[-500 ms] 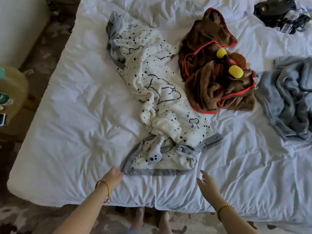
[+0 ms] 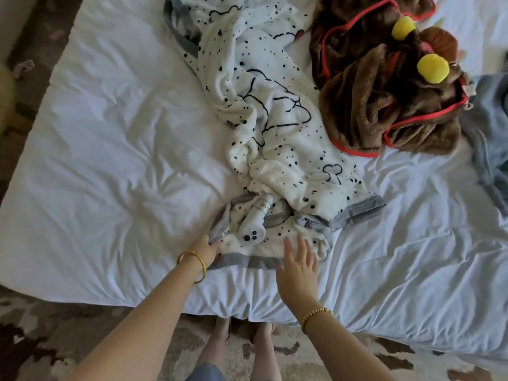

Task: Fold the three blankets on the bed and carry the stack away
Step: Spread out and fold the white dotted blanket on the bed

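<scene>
Blanket [image 2: 275, 138], white with black spots and grey trim, lies crumpled in a long heap down the middle of the bed [image 2: 110, 160], its near end close to the near edge of the mattress. At that end the left hand [image 2: 204, 250] has its grip closed on the grey-trimmed left corner, fingers curled into the cloth. The right hand [image 2: 299, 266] hovers over the near hem just to the right, its grip released, fingers straight and spread; whether they touch the cloth cannot be told. A small plush paw [image 2: 253, 229] lies on the blanket between the two hands. Right of the white one, touching it, a brown blanket [image 2: 384, 105] with red edging and two yellow pompoms [image 2: 433, 68] sits bunched. A grey-blue blanket [image 2: 492, 133] shows at the far right edge. Gold bracelets circle both wrists, and bare feet stand on a patterned floor [image 2: 41, 339] below.
</scene>
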{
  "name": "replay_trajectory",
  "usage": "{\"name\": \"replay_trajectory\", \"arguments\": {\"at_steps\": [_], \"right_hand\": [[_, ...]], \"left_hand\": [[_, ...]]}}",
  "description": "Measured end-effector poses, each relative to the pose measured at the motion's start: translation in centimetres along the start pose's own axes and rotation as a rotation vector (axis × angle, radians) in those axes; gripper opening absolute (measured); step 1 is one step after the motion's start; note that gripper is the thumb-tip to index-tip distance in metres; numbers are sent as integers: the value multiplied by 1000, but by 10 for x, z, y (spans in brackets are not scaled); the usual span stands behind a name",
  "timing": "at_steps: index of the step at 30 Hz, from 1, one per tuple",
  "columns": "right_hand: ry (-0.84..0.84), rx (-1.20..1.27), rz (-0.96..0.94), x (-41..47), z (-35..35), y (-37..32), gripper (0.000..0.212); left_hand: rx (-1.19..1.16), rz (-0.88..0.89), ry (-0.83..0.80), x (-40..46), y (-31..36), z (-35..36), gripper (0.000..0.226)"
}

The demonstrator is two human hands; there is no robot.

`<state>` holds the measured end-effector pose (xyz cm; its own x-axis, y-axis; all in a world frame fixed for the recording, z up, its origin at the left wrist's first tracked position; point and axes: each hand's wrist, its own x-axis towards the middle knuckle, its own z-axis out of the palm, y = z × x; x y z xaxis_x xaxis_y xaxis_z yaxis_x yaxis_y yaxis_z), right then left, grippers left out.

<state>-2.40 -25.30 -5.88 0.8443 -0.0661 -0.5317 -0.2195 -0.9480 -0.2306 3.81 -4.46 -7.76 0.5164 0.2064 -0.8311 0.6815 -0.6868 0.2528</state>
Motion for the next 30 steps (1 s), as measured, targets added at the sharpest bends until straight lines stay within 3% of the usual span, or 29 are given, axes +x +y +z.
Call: {"name": "replay_trajectory", "arguments": {"at_steps": [3, 5, 10, 13, 19, 24, 30], "right_hand": [[-79, -18, -241, -10, 2, -29, 69], [-58, 19, -326, -13, -4, -52, 74], [194, 339, -313, -9, -70, -100, 55], [225, 550, -263, -19, -130, -114, 46], [450, 665, -309, -52, -253, -145, 36], [532, 765, -441, -85, -327, -169, 35], [473, 800, -474, -110, -319, -172, 36]], "left_hand": [[-357, 72, -58, -12, 16, -6, 20], [-462, 138, -81, -28, 32, -18, 16], [-535, 319, -131, -76, 71, -64, 16], [-606, 401, -109, -114, 94, -102, 15], [-809, 668, -101, -205, 149, -172, 23], [-968, 927, -263, -277, 176, -211, 18], [-1036, 843, -191, -288, 159, -213, 12]]}}
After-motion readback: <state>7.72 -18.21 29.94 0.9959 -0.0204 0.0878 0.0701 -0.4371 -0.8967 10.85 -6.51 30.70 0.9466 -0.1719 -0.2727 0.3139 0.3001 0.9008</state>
